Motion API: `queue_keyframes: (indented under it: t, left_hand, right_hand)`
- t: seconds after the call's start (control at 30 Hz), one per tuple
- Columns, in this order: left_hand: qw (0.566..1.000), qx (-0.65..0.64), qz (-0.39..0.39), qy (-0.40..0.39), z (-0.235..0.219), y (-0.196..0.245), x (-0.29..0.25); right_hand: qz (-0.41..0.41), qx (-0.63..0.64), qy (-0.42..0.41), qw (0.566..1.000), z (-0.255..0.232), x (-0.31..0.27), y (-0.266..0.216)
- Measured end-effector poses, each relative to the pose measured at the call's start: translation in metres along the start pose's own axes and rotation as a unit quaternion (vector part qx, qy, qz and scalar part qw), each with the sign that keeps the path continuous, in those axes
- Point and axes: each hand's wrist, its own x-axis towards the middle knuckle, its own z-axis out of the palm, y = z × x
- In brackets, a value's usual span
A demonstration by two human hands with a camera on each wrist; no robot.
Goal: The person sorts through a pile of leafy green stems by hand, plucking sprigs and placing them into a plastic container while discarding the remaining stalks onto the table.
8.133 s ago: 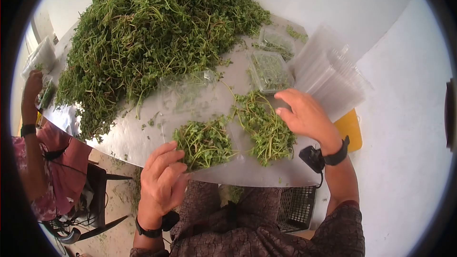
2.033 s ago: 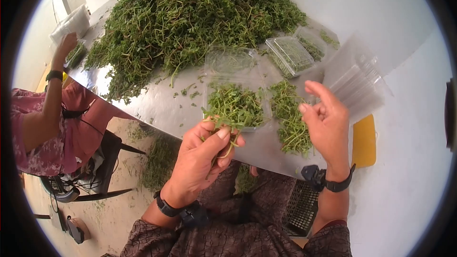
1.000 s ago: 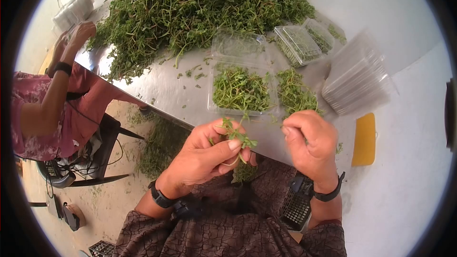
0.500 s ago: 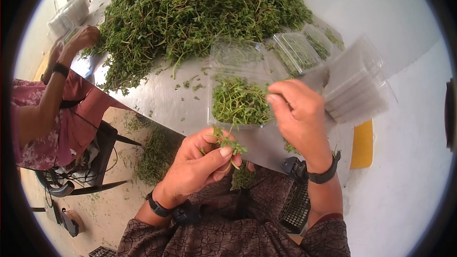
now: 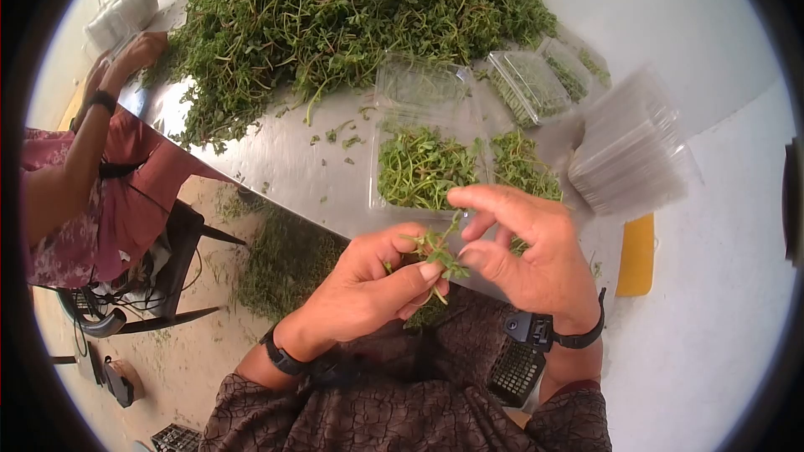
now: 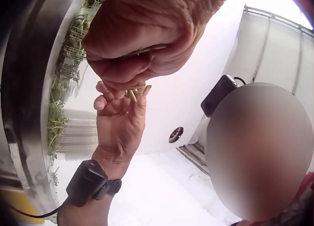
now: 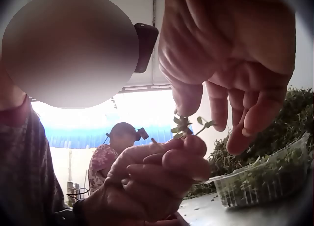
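Observation:
My left hand (image 5: 368,289) pinches a small sprig of leafy green stems (image 5: 442,253) between thumb and fingers, just off the table's front edge. Beside it, my right hand (image 5: 536,255) has its fingers spread and slightly bent, the thumb tip right at the sprig's leaves in the right wrist view. Behind the hands lies a lidded clear plastic box (image 5: 374,188), its lid raised back and its base filled with cut greens (image 5: 425,166). A loose bunch of greens (image 5: 519,159) lies to the right of that box, partly hidden by my right hand.
A big heap of greens (image 5: 335,25) covers the back of the metal table (image 5: 285,176). Filled clear boxes (image 5: 529,88) and a tall stack of clear boxes (image 5: 628,146) stand at right, near a yellow board (image 5: 636,255). Another person (image 5: 84,176) works at left.
My right hand has come from over the box back to the sprig, its fingers now spread. My left hand still pinches the sprig and has shifted slightly right. Earlier, both hands were at the greens.

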Motion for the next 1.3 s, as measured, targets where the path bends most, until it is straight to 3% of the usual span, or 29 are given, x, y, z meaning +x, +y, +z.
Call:
queue_keyframes:
  t: [0.37, 0.57, 0.73, 0.8, 1.0, 1.1, 1.17, 1.23, 1.3]
  left_hand:
    - [0.993, 0.101, -0.027, -0.05, 0.003, -0.007, 0.004]
    - [0.996, 0.072, -0.052, -0.034, 0.003, -0.009, 0.003]
    - [0.997, 0.049, -0.051, -0.017, 0.003, -0.006, 0.003]
    - [0.998, -0.033, -0.058, 0.0, 0.003, -0.006, 0.002]
    - [0.997, -0.045, -0.049, 0.035, 0.002, -0.001, 0.006]
    - [0.997, -0.061, -0.036, 0.012, -0.003, -0.002, 0.008]
    - [0.998, -0.055, -0.04, 0.015, -0.004, 0.0, 0.008]
    - [0.998, -0.049, -0.044, 0.019, -0.006, 0.0, 0.007]
    - [0.996, -0.063, -0.064, 0.02, -0.007, -0.001, 0.005]
  right_hand:
    - [-0.041, -0.036, -0.044, 0.998, 0.006, -0.008, -0.005]
    - [-0.044, -0.047, -0.027, 0.998, 0.009, -0.01, -0.007]
    - [-0.048, -0.02, 0.016, 0.998, 0.008, -0.005, -0.008]
    - [-0.048, -0.019, 0.028, 0.998, 0.004, -0.001, -0.007]
    - [-0.022, -0.005, 0.087, 0.996, -0.007, 0.01, -0.007]
    - [-0.023, 0.01, 0.126, 0.992, -0.013, 0.019, -0.003]
    - [-0.015, -0.024, 0.181, 0.983, -0.016, 0.025, 0.001]
    - [-0.029, -0.057, 0.185, 0.981, -0.019, 0.033, 0.006]
    - [-0.085, -0.153, 0.189, 0.966, -0.018, 0.039, 0.012]
